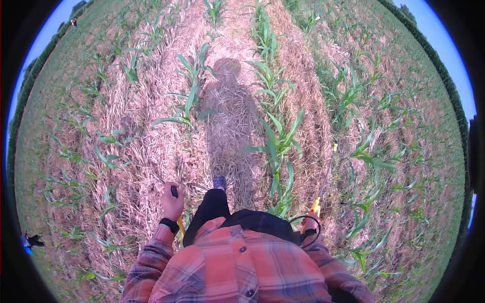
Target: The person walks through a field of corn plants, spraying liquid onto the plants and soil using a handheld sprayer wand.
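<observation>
My left hand [173, 203] is closed around the black grip of a yellow pump lever [181, 225], low on the left beside my body. On the other side, my right hand [310, 222] is wrapped round the yellow-orange handle of a spray wand [316, 206]. Its thin rod slants forward and right to a small yellow tip above the ground, among maize plants. From the handle a black hose [319, 233] loops back towards my body. The fingers of the right hand are partly hidden by the handle. Nothing shows of a tank.
Young maize plants [279, 139] stand in rows on straw-covered soil [151, 136]. One row runs just right of my shoe [219, 183]. My shadow [230, 116] falls ahead between two rows. Another person [74, 22] is far off at the upper left.
</observation>
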Action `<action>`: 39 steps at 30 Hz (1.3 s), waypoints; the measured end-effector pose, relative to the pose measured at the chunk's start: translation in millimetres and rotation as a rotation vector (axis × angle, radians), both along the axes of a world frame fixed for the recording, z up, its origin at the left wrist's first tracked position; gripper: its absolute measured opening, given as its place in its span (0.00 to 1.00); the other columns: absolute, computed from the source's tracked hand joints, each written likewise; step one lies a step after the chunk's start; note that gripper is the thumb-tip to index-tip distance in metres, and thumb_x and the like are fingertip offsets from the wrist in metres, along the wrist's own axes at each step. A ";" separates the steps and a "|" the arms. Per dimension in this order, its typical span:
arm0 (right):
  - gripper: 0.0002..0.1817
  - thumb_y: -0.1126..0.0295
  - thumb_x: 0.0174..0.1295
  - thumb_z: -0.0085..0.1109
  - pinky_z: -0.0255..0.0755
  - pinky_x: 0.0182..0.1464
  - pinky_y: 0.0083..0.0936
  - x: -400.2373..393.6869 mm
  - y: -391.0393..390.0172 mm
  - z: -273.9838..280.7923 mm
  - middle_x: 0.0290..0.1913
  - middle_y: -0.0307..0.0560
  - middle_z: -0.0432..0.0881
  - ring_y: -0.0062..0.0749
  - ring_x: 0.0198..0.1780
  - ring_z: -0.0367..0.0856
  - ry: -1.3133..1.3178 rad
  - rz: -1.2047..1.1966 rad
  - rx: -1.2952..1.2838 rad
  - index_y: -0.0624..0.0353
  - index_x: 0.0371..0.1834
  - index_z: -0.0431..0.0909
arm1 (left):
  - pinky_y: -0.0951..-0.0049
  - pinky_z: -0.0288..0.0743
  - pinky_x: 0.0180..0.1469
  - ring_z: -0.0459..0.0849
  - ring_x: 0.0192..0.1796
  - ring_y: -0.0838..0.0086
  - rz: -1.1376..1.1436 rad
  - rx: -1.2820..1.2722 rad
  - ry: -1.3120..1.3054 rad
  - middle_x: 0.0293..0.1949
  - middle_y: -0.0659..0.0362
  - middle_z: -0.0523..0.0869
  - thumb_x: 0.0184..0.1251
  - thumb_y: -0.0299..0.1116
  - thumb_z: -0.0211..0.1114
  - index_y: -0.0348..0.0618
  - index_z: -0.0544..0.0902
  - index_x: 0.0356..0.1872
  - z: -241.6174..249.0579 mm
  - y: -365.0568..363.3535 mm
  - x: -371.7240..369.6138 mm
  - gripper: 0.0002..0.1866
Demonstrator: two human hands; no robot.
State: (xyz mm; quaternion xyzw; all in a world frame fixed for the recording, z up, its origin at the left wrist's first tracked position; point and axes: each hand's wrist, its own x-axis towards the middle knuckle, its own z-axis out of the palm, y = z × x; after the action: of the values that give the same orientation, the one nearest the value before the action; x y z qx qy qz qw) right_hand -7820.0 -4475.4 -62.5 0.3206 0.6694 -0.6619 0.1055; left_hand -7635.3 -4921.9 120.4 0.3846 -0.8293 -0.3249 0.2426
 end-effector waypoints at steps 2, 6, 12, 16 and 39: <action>0.15 0.58 0.55 0.52 0.55 0.08 0.20 -12.1 -24.6 -0.6 0.11 0.39 0.66 0.22 0.08 0.62 -0.012 0.033 0.015 0.58 0.21 0.67 | 0.70 0.62 0.22 0.70 0.17 0.69 0.015 0.053 -0.071 0.16 0.55 0.69 0.49 0.24 0.57 0.42 0.69 0.32 2.2 -19.6 -11.6 0.08; 0.13 0.58 0.57 0.50 0.56 0.09 0.20 -36.3 -100.3 15.2 0.11 0.39 0.66 0.23 0.07 0.61 -0.077 0.250 0.143 0.56 0.26 0.67 | 0.71 0.62 0.22 0.69 0.17 0.72 0.071 0.119 -0.054 0.15 0.57 0.68 0.49 0.25 0.58 0.43 0.70 0.33 9.0 -58.0 -35.7 0.09; 0.18 0.54 0.58 0.49 0.63 0.16 0.18 -66.7 -204.6 52.5 0.15 0.40 0.73 0.21 0.13 0.70 -0.040 0.806 0.314 0.60 0.30 0.73 | 0.72 0.61 0.21 0.67 0.17 0.73 0.071 0.114 0.012 0.15 0.58 0.67 0.49 0.25 0.58 0.42 0.70 0.32 -3.8 -122.6 -46.5 0.09; 0.18 0.52 0.59 0.47 0.67 0.21 0.20 -86.6 -250.3 33.2 0.19 0.38 0.76 0.20 0.18 0.73 0.061 1.184 0.379 0.58 0.30 0.74 | 0.72 0.61 0.21 0.67 0.17 0.73 0.100 0.179 0.016 0.15 0.58 0.67 0.49 0.25 0.57 0.42 0.69 0.32 0.8 -150.7 -58.4 0.09; 0.17 0.57 0.55 0.52 0.68 0.37 0.29 -250.2 -350.5 3.0 0.31 0.51 0.78 0.35 0.35 0.78 0.418 1.659 0.193 0.57 0.40 0.75 | 0.73 0.65 0.27 0.70 0.22 0.74 0.196 0.058 0.052 0.20 0.58 0.72 0.49 0.22 0.58 0.41 0.70 0.33 13.9 -227.1 -207.7 0.09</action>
State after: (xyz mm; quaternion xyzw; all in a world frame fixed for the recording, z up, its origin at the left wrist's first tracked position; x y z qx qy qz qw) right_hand -8070.2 -4825.9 -59.6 -0.3929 0.7463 -0.3565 0.4020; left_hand -7843.0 -5148.9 134.3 0.4620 -0.7714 -0.3335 0.2834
